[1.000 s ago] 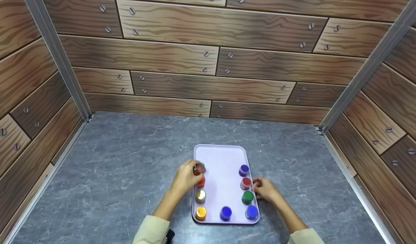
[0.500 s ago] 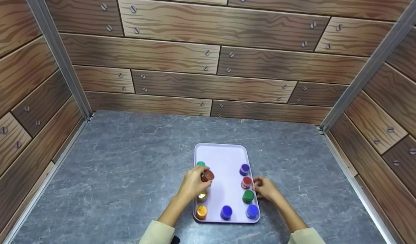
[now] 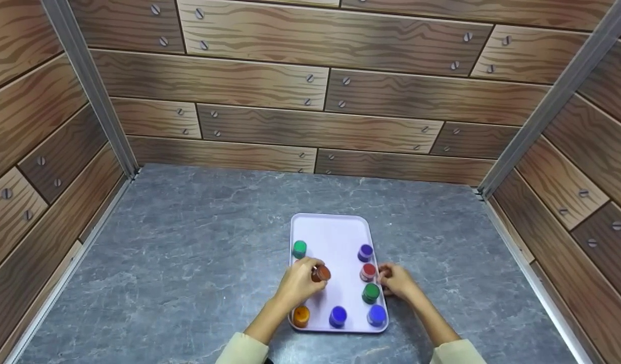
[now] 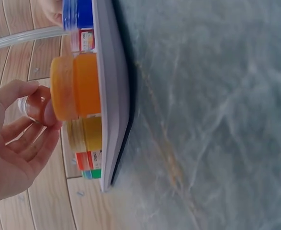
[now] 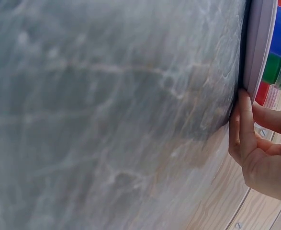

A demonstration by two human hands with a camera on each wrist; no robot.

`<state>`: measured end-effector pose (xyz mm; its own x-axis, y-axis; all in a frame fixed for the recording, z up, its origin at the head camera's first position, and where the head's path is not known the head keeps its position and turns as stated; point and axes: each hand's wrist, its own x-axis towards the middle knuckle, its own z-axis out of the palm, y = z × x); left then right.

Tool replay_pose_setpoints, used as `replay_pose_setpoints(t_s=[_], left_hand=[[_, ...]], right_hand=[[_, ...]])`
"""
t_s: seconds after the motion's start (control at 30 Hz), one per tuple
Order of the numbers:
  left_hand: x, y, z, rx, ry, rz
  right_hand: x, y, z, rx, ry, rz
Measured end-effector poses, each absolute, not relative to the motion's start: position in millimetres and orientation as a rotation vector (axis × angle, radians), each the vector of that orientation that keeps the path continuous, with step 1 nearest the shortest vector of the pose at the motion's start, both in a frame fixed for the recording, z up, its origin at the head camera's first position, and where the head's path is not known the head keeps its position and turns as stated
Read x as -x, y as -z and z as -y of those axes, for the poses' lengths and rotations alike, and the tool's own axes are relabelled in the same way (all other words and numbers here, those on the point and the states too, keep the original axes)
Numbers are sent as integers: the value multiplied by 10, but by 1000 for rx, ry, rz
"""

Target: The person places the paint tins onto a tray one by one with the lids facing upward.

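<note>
The brown jar [image 3: 321,273] is pinched in the left hand [image 3: 297,285] above the tray [image 3: 335,232] (near its left edge); the right hand [image 3: 397,282], fingers curled, touches the tray's right edge

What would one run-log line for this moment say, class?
left hand: holds brown jar over tray | right hand: fingers on tray's right rim | green jar: uncovered, standing on tray
</note>
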<state>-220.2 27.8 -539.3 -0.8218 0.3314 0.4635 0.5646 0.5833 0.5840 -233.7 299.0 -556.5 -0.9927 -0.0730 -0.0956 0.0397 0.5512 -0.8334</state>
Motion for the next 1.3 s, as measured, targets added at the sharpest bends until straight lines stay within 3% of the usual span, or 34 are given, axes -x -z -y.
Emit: replay_pose_setpoints(t_s=[0.83,0.9,1.07,1.13,1.3], left_hand=[[2239,5524,-479,865,1011,2629],[2241,5521,-480,877,1025,2635],[2247,5535,-485,905,1022,2638],[2250,5544,-487,912,1014,2641],[2251,5542,-484,916,996,2671]], right_hand=[[2365,5620,-3026,79,1487,-2644],[2520,5931,-3194,183,1542,-2625],[3398,7616,-4002,255,1588,-2583],[3517,7842,-4103,213,1559,-2589],[3077,7003,-3740,366,1588,-2578]])
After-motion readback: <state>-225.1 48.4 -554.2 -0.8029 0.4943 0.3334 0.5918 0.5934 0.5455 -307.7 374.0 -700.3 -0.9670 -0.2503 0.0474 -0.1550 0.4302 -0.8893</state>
